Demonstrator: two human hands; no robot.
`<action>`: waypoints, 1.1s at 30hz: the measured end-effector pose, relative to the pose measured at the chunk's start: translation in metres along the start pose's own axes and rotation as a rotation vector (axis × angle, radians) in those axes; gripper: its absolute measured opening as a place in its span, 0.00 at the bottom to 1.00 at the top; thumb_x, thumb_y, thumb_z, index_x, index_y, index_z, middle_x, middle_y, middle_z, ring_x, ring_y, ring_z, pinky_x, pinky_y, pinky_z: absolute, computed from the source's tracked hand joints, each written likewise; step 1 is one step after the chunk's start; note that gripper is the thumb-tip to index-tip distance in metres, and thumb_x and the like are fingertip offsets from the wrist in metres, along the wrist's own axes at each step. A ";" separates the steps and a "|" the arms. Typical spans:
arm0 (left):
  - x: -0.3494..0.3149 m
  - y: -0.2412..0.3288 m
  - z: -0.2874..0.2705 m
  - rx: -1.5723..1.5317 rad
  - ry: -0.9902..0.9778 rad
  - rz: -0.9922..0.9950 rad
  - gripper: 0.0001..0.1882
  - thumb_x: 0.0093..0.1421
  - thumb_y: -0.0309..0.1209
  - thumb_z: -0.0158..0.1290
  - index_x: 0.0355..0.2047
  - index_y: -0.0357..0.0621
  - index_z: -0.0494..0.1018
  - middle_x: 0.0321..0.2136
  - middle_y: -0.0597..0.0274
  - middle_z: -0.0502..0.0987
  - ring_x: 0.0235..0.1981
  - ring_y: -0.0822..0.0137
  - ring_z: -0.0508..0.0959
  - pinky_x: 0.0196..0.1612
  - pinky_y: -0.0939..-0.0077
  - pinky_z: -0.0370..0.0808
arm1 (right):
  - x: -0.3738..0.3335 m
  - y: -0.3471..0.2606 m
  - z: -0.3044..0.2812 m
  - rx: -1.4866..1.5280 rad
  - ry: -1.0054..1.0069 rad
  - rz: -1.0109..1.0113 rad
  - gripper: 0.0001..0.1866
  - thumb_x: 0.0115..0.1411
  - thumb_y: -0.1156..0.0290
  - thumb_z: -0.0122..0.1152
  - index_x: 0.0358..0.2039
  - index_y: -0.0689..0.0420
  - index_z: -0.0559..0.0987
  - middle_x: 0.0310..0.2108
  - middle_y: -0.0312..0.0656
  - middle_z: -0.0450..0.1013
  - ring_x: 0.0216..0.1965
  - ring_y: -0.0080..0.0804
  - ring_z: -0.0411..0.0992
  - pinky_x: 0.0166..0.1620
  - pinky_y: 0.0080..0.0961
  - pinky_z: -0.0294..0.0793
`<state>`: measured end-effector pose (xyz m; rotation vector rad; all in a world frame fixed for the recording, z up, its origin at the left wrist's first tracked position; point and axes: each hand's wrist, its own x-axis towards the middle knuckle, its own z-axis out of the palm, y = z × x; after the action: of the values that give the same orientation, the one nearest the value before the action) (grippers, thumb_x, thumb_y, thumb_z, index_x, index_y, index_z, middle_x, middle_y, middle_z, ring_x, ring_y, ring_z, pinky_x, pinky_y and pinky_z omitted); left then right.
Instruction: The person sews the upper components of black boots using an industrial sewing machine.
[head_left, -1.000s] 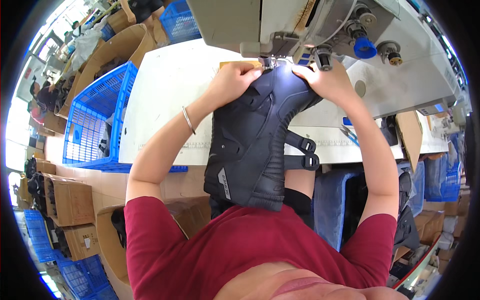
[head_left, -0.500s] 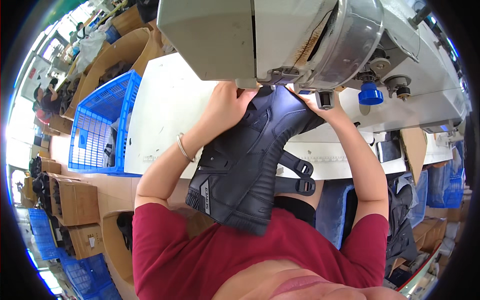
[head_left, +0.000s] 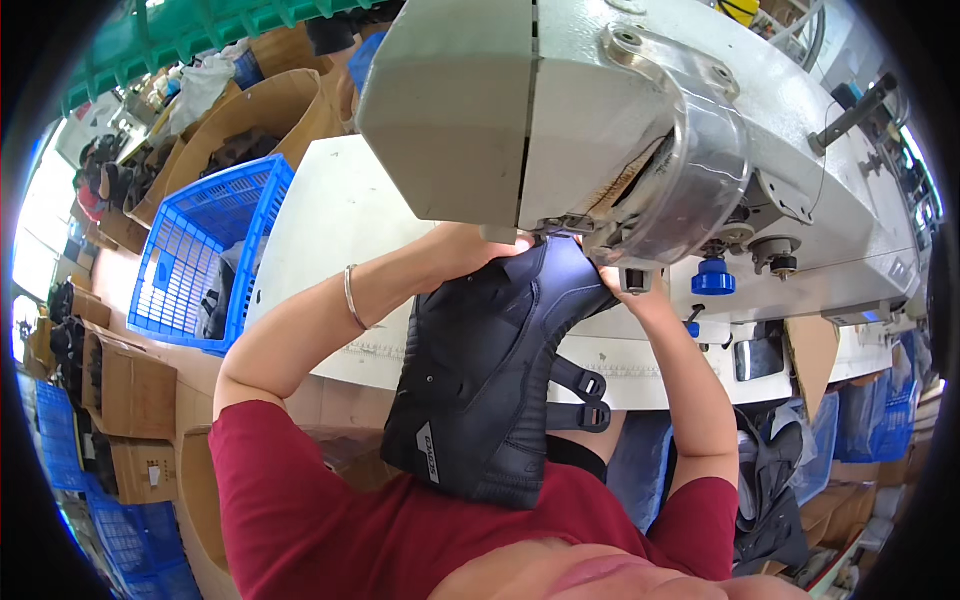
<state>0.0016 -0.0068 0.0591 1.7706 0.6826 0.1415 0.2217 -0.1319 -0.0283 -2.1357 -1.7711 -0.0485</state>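
A black boot upper (head_left: 470, 370) with ribbed panels and a pale side label hangs from beneath the sewing machine head (head_left: 560, 130) down to my lap. My left hand (head_left: 472, 250) grips its upper left edge, fingertips close under the machine head. At the opposite edge, my right hand (head_left: 637, 290) holds the upper just below the machine's arm, most of its fingers hidden. Light falls on the part between my hands. Two black straps with buckles (head_left: 592, 400) stick out from the upper's right side.
The white sewing table (head_left: 340, 210) spreads around the machine, a phone (head_left: 758, 358) lying near its right end. To the left stands a blue plastic crate (head_left: 185, 290), with cardboard boxes (head_left: 140, 385) beyond. A blue knob (head_left: 713, 277) hangs under the machine arm.
The view has shifted, so the machine sits lower in the picture. The boot upper has turned more upright, and both hands have moved with it, keeping their hold.
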 end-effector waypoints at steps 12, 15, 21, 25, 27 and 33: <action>-0.001 0.000 0.005 0.236 0.089 0.369 0.12 0.55 0.29 0.53 0.38 0.34 0.71 0.32 0.58 0.76 0.34 0.69 0.74 0.39 0.72 0.70 | 0.005 -0.003 0.004 0.676 0.396 -0.133 0.06 0.50 0.69 0.62 0.29 0.55 0.80 0.29 0.39 0.77 0.34 0.35 0.76 0.38 0.30 0.73; -0.001 -0.003 0.004 0.175 0.082 0.396 0.12 0.55 0.29 0.53 0.38 0.35 0.72 0.32 0.57 0.77 0.34 0.67 0.75 0.39 0.71 0.71 | 0.007 0.003 0.014 0.775 0.424 -0.180 0.08 0.49 0.69 0.63 0.31 0.56 0.79 0.30 0.37 0.76 0.34 0.33 0.75 0.40 0.30 0.73; -0.003 0.003 0.003 0.170 0.052 0.411 0.11 0.54 0.28 0.53 0.37 0.34 0.73 0.31 0.55 0.78 0.34 0.67 0.76 0.40 0.73 0.72 | -0.003 0.034 0.040 1.001 0.284 -0.020 0.11 0.51 0.68 0.62 0.36 0.55 0.78 0.37 0.37 0.75 0.39 0.32 0.73 0.44 0.31 0.71; -0.007 0.002 0.002 0.142 0.074 0.438 0.11 0.53 0.27 0.53 0.36 0.34 0.73 0.30 0.55 0.78 0.33 0.66 0.76 0.39 0.73 0.72 | 0.002 0.049 0.059 0.836 0.209 -0.003 0.13 0.52 0.68 0.61 0.39 0.54 0.77 0.40 0.38 0.74 0.42 0.31 0.72 0.47 0.30 0.69; -0.008 0.001 0.001 0.134 0.075 0.423 0.11 0.53 0.26 0.53 0.36 0.34 0.73 0.30 0.55 0.78 0.32 0.66 0.76 0.39 0.73 0.71 | -0.013 0.070 0.063 0.756 0.171 0.008 0.14 0.53 0.67 0.61 0.40 0.54 0.76 0.42 0.39 0.73 0.43 0.31 0.71 0.48 0.30 0.69; 0.004 -0.011 0.004 0.047 0.108 0.540 0.10 0.51 0.25 0.52 0.34 0.32 0.72 0.27 0.55 0.76 0.30 0.66 0.74 0.37 0.73 0.71 | 0.013 0.086 0.095 0.529 0.043 0.025 0.16 0.55 0.67 0.59 0.44 0.54 0.74 0.46 0.40 0.70 0.48 0.31 0.68 0.53 0.30 0.66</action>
<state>0.0027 -0.0065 0.0472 1.9682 0.2681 0.5939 0.2871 -0.1037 -0.1357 -1.7555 -1.5185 0.3404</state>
